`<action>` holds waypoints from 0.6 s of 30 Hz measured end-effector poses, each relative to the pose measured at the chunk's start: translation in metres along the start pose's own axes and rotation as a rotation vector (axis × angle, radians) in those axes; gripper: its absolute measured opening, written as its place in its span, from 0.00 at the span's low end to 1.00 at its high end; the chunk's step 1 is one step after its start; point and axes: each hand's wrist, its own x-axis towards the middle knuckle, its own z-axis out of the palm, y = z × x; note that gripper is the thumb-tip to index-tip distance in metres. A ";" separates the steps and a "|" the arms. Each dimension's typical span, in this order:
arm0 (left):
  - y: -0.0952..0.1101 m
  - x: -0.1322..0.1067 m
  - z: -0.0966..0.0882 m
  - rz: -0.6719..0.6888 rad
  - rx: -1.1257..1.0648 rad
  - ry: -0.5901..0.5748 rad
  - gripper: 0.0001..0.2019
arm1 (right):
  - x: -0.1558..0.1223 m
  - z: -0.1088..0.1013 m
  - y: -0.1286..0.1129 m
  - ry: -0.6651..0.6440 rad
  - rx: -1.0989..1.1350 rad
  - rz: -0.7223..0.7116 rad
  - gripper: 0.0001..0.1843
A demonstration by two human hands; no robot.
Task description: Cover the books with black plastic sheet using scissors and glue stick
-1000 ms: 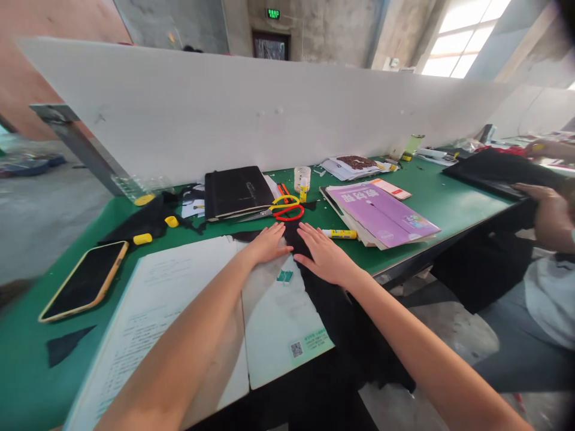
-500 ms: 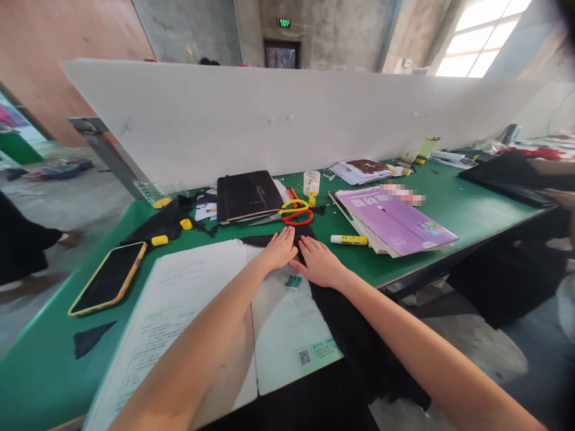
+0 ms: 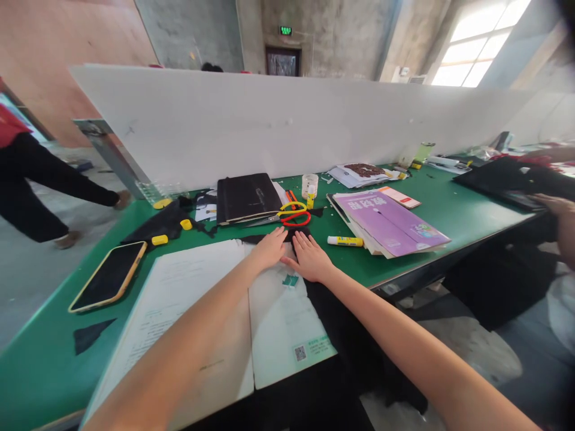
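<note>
An open book lies on the green table, its back cover with a QR code to the right. Black cloth runs along and under that cover and hangs past the table's front edge. My left hand lies flat on the cover's far edge, fingers stretched out over the folded cloth. Close beside it, my right hand presses down with its fingers extended on the cloth and cover. Scissors with yellow and red handles rest just beyond my fingertips.
A phone lies on the left, near a black cloth scrap. A glue stick and a purple book are on the right. Behind stand a black-covered book and a white partition. A co-worker's hand is at far right.
Both hands stay on the cloth and cover edge, shifting slightly left in view. At the left a person walking has come further into view. A co-worker's hand shows more at right.
</note>
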 end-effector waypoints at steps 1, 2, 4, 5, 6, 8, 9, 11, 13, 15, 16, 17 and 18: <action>-0.001 -0.004 0.000 -0.005 0.033 0.007 0.25 | 0.000 0.000 0.000 0.006 -0.003 -0.004 0.52; -0.002 -0.009 0.000 -0.009 0.071 0.006 0.25 | -0.001 0.000 -0.001 0.015 -0.005 -0.007 0.51; -0.003 -0.018 0.001 -0.006 0.145 -0.011 0.25 | -0.003 0.000 -0.001 0.039 0.000 -0.006 0.49; -0.003 -0.022 0.001 0.004 0.173 -0.018 0.25 | -0.003 0.000 -0.002 0.051 0.009 -0.002 0.48; -0.003 -0.026 0.002 0.019 0.191 -0.020 0.25 | -0.004 0.000 -0.001 0.063 0.021 0.001 0.47; -0.002 -0.031 0.004 0.045 0.217 -0.006 0.25 | -0.002 -0.001 0.001 0.075 0.060 0.005 0.44; -0.001 -0.032 0.005 0.050 0.219 0.005 0.26 | 0.000 -0.003 0.003 0.072 0.093 0.006 0.41; -0.001 -0.031 0.005 0.060 0.202 0.042 0.25 | 0.007 -0.010 0.009 0.057 0.200 0.017 0.34; 0.000 -0.026 0.003 0.076 0.175 0.096 0.21 | 0.016 -0.019 0.015 0.052 0.308 0.043 0.27; -0.001 -0.016 0.001 0.090 0.160 0.141 0.16 | 0.023 -0.027 0.019 0.082 0.354 0.084 0.22; -0.001 -0.009 -0.001 0.088 0.156 0.156 0.15 | 0.025 -0.029 0.020 0.115 0.354 0.110 0.21; -0.002 -0.003 -0.002 0.078 0.152 0.168 0.14 | 0.025 -0.031 0.020 0.155 0.352 0.136 0.21; -0.002 0.003 -0.003 0.063 0.148 0.179 0.14 | 0.024 -0.032 0.019 0.200 0.355 0.161 0.23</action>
